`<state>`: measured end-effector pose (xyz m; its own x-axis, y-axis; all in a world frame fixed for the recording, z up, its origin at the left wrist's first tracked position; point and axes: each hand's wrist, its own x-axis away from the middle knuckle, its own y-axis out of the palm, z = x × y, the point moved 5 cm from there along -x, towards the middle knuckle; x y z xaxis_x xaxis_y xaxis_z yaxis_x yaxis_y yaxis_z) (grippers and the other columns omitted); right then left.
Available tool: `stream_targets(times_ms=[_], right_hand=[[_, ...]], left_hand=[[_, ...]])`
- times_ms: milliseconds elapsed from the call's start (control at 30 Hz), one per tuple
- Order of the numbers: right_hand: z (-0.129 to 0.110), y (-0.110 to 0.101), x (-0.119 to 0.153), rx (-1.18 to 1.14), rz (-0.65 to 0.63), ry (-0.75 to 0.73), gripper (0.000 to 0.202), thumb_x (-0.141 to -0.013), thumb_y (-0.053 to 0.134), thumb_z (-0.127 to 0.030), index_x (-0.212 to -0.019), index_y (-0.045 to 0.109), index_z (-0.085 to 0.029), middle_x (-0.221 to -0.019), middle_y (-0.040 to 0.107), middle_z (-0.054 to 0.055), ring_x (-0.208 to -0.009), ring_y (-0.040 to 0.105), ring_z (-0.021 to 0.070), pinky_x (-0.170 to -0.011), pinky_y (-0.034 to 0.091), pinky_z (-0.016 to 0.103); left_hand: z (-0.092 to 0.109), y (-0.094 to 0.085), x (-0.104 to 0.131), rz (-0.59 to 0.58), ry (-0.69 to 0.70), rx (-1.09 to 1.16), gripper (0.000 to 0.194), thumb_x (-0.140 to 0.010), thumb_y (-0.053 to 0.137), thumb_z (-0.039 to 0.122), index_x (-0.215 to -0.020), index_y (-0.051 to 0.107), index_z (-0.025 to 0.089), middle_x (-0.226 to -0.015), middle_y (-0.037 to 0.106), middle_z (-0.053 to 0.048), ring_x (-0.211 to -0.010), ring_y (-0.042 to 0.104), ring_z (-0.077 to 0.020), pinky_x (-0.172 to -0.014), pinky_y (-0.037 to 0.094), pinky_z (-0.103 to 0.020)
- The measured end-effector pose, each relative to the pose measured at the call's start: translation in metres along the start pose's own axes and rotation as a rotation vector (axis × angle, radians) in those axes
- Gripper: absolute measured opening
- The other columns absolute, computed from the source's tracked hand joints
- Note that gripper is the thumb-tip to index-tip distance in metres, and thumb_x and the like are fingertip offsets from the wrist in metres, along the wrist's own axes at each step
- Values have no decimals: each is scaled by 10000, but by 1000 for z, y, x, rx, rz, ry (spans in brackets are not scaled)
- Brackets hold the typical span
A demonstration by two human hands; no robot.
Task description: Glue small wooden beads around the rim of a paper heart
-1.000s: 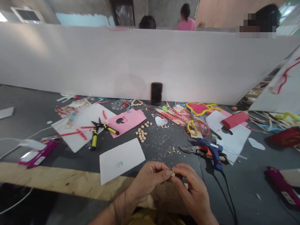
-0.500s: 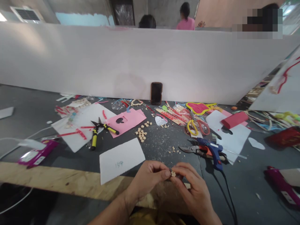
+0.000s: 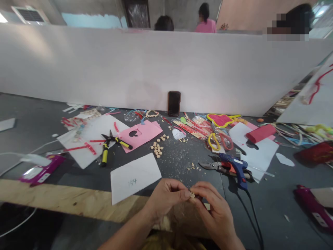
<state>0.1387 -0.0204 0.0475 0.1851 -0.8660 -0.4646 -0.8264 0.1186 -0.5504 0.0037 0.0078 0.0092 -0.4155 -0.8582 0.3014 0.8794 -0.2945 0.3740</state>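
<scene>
A small pale, knobbly piece (image 3: pixel 192 195), flower-like in shape, is pinched between the fingertips of both hands near the table's front edge. My left hand (image 3: pixel 169 197) is closed, thumb and forefinger on the piece's left side. From the other side my right hand (image 3: pixel 213 206) grips it, also closed, and the fingers cover part of it. Beyond the hands lies a loose pile of similar pale pieces (image 3: pixel 157 150). A white card (image 3: pixel 135 178) with handwritten digits is left of my hands. To the right are pruning shears (image 3: pixel 210 166) and a blue glue gun (image 3: pixel 235 166).
Yellow-handled pliers (image 3: pixel 104 152) rest by a pink card (image 3: pixel 145 133). A phone (image 3: pixel 174 103) leans on the white partition (image 3: pixel 104 66). Yellow-and-red scissors (image 3: pixel 213 141) lie among craft scraps. Purple power strips (image 3: pixel 48 170) sit at both sides. People are beyond the partition.
My fingers have shifted slightly around the small piece, which has turned a little and sits slightly lower. Everything on the table stays in place.
</scene>
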Motion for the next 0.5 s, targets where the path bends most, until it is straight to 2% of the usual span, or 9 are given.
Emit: stream_targets(times_ms=[300, 500], right_hand=[[-3, -2, 0, 4, 49, -18, 168, -798, 601, -149, -938, 637, -234, -876, 644, 30, -800, 631, 129, -692, 531, 203], [-3, -2, 0, 3, 51, -4, 129, -797, 606, -183, -905, 657, -234, -863, 664, 41, -796, 644, 150, -689, 543, 228]], left_hand=[[1, 3, 0, -48, 22, 20, 281, -676, 744, 402, -689, 721, 122, -559, 567, 13, -542, 407, -62, -558, 319, -180], [-1, 2, 2, -9, 10, 36, 299, -642, 763, 414, -634, 717, 119, -524, 524, 15, -540, 377, -72, -549, 297, -196]])
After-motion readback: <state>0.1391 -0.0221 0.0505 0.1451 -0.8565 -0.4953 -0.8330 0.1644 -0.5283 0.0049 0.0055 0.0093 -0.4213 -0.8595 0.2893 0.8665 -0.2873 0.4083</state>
